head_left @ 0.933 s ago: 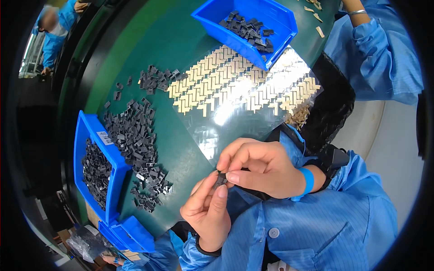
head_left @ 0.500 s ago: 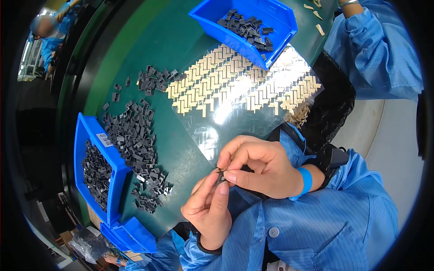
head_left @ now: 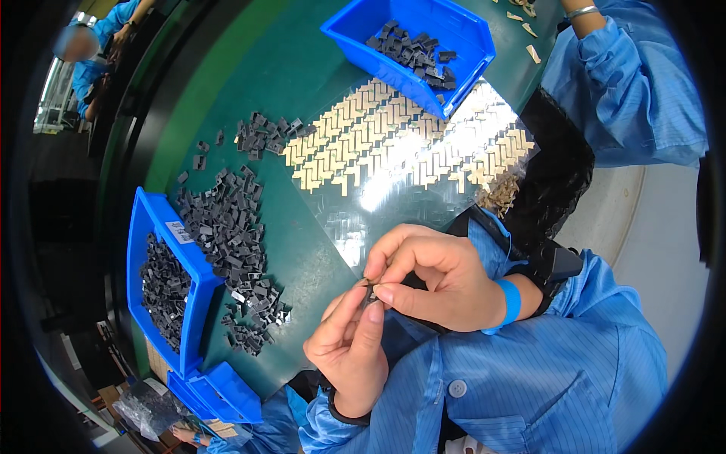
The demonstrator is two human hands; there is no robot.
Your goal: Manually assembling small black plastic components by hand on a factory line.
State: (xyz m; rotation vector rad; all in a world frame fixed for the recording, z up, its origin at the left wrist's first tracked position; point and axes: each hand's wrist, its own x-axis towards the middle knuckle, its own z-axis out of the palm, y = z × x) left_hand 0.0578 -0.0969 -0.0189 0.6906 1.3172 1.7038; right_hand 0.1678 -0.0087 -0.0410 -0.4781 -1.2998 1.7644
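Note:
Close in front of my body, both hands meet at their fingertips. A small dark grey plastic part is pinched between the thumb and fingers of my left hand. From the right, my right hand pinches at the same part with thumb and forefinger; its fingers hide much of it. Just beyond my hands lies a clear sheet bearing rows of beige L-shaped adhesive pieces. To the left of my hands a large heap of similar dark grey parts spreads over the green table.
A blue bin with some grey parts overlaps the sheet's far edge. Another blue bin, full of parts, stands left, beside a further blue bin. Beige scraps lie at the sheet's right corner. Co-workers' blue sleeves show nearby.
My hands keep the same pinch on the part, almost without moving. The table and bins sit slightly shifted in the picture. At upper left a distant person's arm has moved.

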